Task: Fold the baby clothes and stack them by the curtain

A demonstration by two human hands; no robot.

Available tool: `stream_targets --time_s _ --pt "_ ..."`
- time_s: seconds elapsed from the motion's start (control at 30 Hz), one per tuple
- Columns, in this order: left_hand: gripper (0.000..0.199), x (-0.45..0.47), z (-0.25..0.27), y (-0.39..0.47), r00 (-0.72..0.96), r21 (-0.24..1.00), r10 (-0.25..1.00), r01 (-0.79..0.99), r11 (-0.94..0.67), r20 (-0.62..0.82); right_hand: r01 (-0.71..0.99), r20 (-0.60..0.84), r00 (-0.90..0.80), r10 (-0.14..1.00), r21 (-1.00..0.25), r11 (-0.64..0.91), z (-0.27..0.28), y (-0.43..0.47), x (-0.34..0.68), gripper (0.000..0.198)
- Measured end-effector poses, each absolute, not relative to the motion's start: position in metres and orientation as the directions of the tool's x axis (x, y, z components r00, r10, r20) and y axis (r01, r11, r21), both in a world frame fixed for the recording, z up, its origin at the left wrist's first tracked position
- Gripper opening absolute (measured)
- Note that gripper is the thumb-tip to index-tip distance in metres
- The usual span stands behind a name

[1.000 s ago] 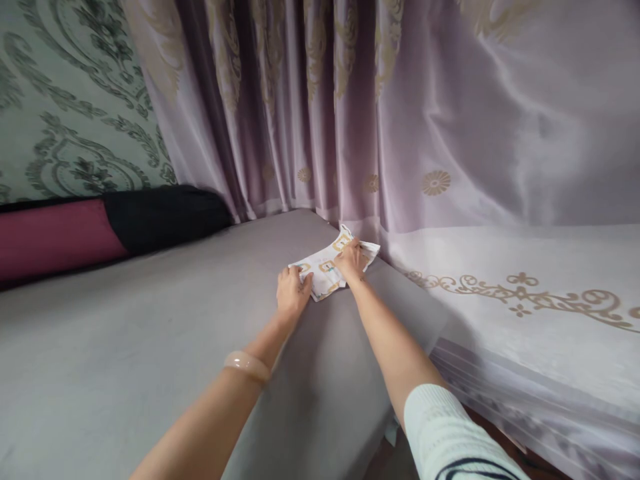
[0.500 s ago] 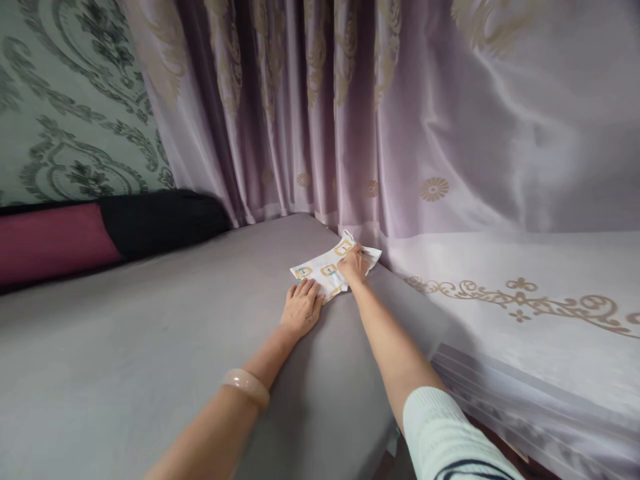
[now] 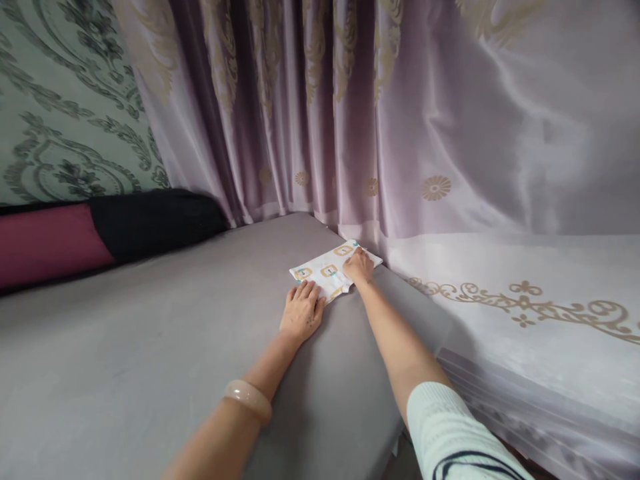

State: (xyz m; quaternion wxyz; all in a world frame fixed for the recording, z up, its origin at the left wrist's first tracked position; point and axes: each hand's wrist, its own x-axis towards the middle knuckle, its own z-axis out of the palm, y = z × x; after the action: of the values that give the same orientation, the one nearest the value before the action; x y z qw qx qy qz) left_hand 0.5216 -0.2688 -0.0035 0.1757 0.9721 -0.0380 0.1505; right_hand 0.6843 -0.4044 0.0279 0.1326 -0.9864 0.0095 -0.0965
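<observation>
A folded white cloth (image 3: 320,265) printed with tan frames and small teal marks lies near the far corner of a grey-covered bed (image 3: 165,347). My left hand (image 3: 302,311) rests flat, fingers stretched out, its fingertips on the near left edge of the cloth. On the right part of the cloth sits my right hand (image 3: 359,265), its fingers curled in and closed on the fabric. Part of the cloth is hidden beneath that hand, so whether it is a garment I cannot tell.
A black and dark red cushion (image 3: 165,223) lies along the back left of the bed. Shiny lilac curtains (image 3: 345,160) hang close behind the bed's far corner and along its right side. Patterned green wallpaper (image 3: 75,113) covers the wall at left.
The far corner of the cloth, raised and creased before, now lies flatter. My right hand has shifted slightly to the right and down; my left hand has stayed nearly in place.
</observation>
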Motion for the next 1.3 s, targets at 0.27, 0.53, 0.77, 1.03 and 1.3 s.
stream_targets --time_s 0.27,0.53,0.77,1.03,1.3 --pt "0.033 0.523 -0.004 -0.269 0.946 0.363 -0.009 -0.133 -0.922 0.324 0.000 0.212 0.976 -0.038 -0.175 -0.985 0.014 -0.410 0.702 0.049" --pt "0.028 0.525 -0.001 -0.269 0.936 0.406 0.021 -0.132 -0.904 0.350 0.011 0.140 0.990 -0.012 -0.159 -0.987 0.023 -0.403 0.691 0.049" --pt "0.033 0.528 0.006 -0.265 0.902 0.591 0.290 0.048 -0.806 0.322 0.314 0.089 0.949 0.303 -0.172 -0.934 0.019 -0.357 0.637 0.052" --pt "0.039 0.498 0.001 -0.229 0.914 0.544 0.300 0.110 -0.832 0.274 0.330 0.106 0.943 0.317 -0.154 -0.931 0.013 -0.339 0.614 0.052" --pt "0.035 0.424 0.003 -0.148 0.949 0.354 0.256 0.179 -0.918 0.184 0.332 0.057 0.943 0.327 -0.093 -0.939 0.019 -0.340 0.619 0.053"
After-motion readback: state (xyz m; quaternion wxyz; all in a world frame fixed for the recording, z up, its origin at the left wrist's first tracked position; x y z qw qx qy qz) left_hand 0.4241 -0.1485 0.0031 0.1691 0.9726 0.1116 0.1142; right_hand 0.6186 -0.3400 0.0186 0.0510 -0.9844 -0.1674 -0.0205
